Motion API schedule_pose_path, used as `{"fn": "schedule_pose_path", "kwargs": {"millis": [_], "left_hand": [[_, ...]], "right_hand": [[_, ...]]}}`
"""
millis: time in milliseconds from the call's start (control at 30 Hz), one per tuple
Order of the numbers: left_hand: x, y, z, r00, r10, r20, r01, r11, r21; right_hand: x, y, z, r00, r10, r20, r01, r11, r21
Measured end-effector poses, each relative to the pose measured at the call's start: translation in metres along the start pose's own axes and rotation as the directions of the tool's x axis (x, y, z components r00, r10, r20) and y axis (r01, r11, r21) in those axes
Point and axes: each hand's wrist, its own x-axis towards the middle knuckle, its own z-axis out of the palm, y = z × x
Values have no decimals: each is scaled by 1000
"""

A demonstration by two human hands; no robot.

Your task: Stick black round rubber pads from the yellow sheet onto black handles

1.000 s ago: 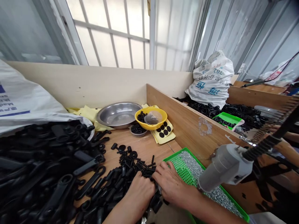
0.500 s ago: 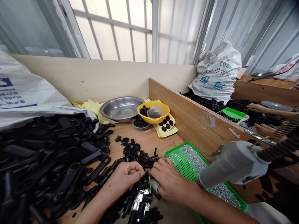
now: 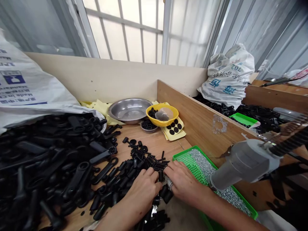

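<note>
My left hand [image 3: 147, 185] is closed with its back up, and a small black cylindrical part [image 3: 160, 175] stands at its fingertips. Close on the right, my right hand [image 3: 181, 180] bends its fingers down over the heap; a greyish wrap is on one finger. What its fingertips hold is hidden. Around both hands lie black cylinders [image 3: 125, 179] and thin black screws or pins [image 3: 154, 162]. More black pieces [image 3: 156, 221] rest on a shiny surface below my hands.
A large pile of black levers [image 3: 60, 160] spills from a white sack [image 3: 36, 86] at left. A green tray [image 3: 176, 158] of metal bits and a grey power driver [image 3: 243, 165] are at right. A steel basin [image 3: 131, 110] and yellow bowl [image 3: 174, 120] stand behind.
My left hand has gone from a pinch to lying palm-down over the parts, farther right. The view has swung slightly left. A co-worker's hands at the far right are no longer seen.
</note>
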Motion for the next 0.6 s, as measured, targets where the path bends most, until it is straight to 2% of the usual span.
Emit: {"fn": "schedule_pose_path", "kwargs": {"millis": [133, 333, 500, 600], "left_hand": [[14, 0, 4, 995, 85, 56, -91, 989, 117], [22, -7, 21, 986, 162, 40, -166, 968, 189], [15, -21, 24, 978, 203, -56, -196, 975, 100], [6, -23, 13, 984, 108, -142, -113, 993, -26]], "right_hand": [[-12, 6, 5, 999, -43, 23, 45, 997, -65], [-19, 19, 31, 989, -137, -58, 128, 982, -142], [-11, 29, 55, 974, -184, -130, 160, 971, -175], [-10, 28, 56, 965, -218, -146, 196, 969, -147]]}}
